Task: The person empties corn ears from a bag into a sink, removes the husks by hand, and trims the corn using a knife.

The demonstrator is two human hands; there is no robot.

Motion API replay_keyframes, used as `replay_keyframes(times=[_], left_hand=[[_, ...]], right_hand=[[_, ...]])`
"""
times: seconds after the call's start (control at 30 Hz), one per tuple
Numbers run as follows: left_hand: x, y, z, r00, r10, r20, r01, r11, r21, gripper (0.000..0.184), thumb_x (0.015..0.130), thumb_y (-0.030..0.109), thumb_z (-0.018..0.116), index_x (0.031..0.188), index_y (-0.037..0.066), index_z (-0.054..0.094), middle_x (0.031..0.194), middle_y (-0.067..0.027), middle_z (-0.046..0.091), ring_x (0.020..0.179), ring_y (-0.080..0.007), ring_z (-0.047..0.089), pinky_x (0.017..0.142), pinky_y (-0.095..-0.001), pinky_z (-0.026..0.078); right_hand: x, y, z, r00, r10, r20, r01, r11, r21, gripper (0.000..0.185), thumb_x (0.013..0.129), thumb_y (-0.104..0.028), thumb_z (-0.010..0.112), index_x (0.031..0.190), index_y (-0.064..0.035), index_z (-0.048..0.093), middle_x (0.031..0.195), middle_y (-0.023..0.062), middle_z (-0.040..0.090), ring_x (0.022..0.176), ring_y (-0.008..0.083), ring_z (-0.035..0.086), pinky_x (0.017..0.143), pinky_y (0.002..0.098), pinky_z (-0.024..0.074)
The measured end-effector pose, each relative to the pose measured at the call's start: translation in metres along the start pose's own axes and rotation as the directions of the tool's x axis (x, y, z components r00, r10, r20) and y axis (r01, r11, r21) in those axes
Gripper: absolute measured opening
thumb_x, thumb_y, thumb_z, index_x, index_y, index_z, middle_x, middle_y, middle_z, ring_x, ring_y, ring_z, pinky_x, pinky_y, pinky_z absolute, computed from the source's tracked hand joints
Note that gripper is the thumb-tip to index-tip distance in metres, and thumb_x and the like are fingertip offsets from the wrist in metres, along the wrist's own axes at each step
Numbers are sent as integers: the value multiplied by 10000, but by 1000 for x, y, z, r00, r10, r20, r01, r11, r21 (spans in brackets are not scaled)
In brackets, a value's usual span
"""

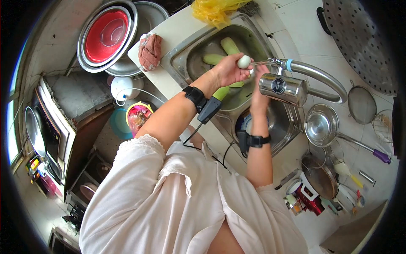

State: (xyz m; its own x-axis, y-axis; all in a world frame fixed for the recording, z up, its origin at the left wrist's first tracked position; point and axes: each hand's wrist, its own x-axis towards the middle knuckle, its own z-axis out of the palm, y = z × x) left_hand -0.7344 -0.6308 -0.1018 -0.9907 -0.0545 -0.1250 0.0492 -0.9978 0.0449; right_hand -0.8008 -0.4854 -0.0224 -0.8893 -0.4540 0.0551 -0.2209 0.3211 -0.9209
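My left hand [231,70] is closed round a pale egg [243,62], held up beside the faucet spout [275,62] over the sink [198,43]. My right hand [259,91] is just right of it, under the spout. The metal cylinder [284,88] on the faucet hides part of that hand, and its fingers are blurred. A small whitish patch lies between the hands; I cannot tell what it is. Below, several pale green long vegetables, like zucchini [229,45], lie in the sink basin.
A reddish cloth [150,51] lies on the counter's left corner. Yellow plastic bags [215,10] sit behind the sink. Bowls, one with a red basin [108,34], stand at upper left. A steel ladle-like pan [322,125] and a strainer [362,104] hang at right.
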Motion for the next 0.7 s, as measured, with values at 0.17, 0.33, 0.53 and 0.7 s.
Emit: replay_keyframes(times=[0.17,0.33,0.53,0.7], left_hand=[[-5,-16,42,889,260,-376,-146,941,305,372,1128,316,348,1278,47,556,1155,-94,643,1069,-209,617,977,-381,512],[-9,-19,39,864,325,-385,-198,921,334,352,1128,347,322,1293,115,528,1162,-65,606,1036,-197,601,935,-399,524],[0,-12,34,889,265,-372,-158,943,294,364,1143,352,332,1295,84,526,1226,-94,607,1118,-208,592,1051,-386,468],[-2,-21,47,904,324,-279,-231,919,320,338,1136,295,372,1333,60,513,1235,-94,603,1132,-192,581,1057,-381,465]], right_hand=[[27,12,68,945,31,326,-106,970,218,446,1077,-386,537,1310,-15,620,1292,118,636,1158,211,605,1008,347,478],[42,4,67,866,339,367,-445,857,260,397,1106,-379,481,1223,-54,675,1112,42,691,998,145,622,823,300,516],[22,0,68,945,30,326,-119,959,256,353,1108,-293,490,1303,-53,658,1178,43,671,1039,152,619,914,313,501],[45,10,60,936,163,313,-234,950,205,399,1097,-325,511,1377,-62,618,1263,38,645,1074,153,616,952,292,487]])
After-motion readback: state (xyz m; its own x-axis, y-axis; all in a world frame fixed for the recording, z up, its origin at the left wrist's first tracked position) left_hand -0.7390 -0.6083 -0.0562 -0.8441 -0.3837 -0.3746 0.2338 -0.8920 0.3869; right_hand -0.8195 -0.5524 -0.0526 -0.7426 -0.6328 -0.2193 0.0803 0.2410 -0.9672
